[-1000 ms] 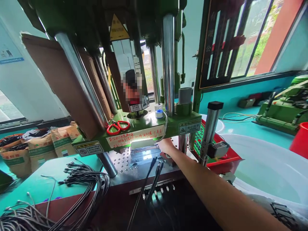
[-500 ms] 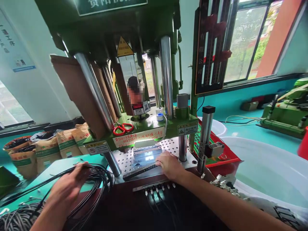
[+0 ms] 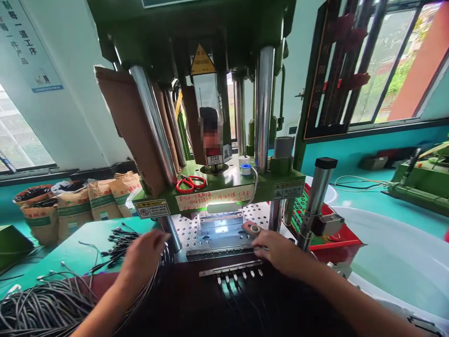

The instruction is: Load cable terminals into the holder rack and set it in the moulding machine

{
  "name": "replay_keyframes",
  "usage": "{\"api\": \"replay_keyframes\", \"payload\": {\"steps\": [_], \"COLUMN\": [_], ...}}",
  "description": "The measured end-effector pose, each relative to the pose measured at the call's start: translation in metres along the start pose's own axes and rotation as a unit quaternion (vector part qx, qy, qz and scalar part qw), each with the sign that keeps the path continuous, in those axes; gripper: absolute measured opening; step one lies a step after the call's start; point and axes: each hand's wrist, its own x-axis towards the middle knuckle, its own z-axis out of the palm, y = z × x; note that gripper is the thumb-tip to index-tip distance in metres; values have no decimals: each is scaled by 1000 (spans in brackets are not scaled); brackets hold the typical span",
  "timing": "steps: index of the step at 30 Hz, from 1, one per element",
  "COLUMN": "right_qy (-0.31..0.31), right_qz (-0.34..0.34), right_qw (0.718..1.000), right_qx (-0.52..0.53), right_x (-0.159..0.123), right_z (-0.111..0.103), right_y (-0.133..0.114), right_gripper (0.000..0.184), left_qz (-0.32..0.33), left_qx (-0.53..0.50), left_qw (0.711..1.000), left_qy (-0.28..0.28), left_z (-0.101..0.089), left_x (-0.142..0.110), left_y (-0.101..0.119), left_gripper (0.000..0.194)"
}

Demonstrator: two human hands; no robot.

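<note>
My right hand (image 3: pixel 278 254) has its fingers curled round the right end of a dark slotted metal strip (image 3: pixel 220 252), which lies along the front edge of the press bed. My left hand (image 3: pixel 145 255) is raised by the press's front left post, its fingers drawn together but smeared by motion. Black cables (image 3: pixel 168 257) hang behind and below it; whether it grips any is unclear. Nearer me, a second metal strip (image 3: pixel 231 268) holds several cable connectors in a row, with their black cables trailing down. Beyond my right fingertips sits a small pinkish piece with a round metal centre (image 3: pixel 254 229).
The green press (image 3: pixel 231 180) stands ahead, with a lit metal mould (image 3: pixel 220 227) on its perforated bed. Red scissors (image 3: pixel 191 184) rest on its ledge. Cable heaps (image 3: pixel 45 304) lie at left, paper sacks (image 3: pixel 75 201) behind. A red crate (image 3: pixel 345 245) and white tub (image 3: pixel 396 252) stand at right.
My left hand has moved right and no longer has the cable loop spread across its fingers; cable ends now lie on the table. The strip at my right hand went from slanted to nearly level.
</note>
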Motion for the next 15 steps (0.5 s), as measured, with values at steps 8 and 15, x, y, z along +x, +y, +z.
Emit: {"api": "replay_keyframes", "payload": {"steps": [8,15], "right_qy": [-30,121], "right_qz": [30,58], "right_qw": [997,984], "right_qx": [61,120], "right_x": [-27,40], "right_z": [4,-12], "right_y": [20,11], "right_gripper": [24,24], "left_qz": [131,8], "left_qx": [41,-243], "left_qw": [964,955], "left_qy": [-227,-169], "left_z": [60,67], "left_x": [-35,22], "left_y": [39,37], "left_gripper": [10,18]}}
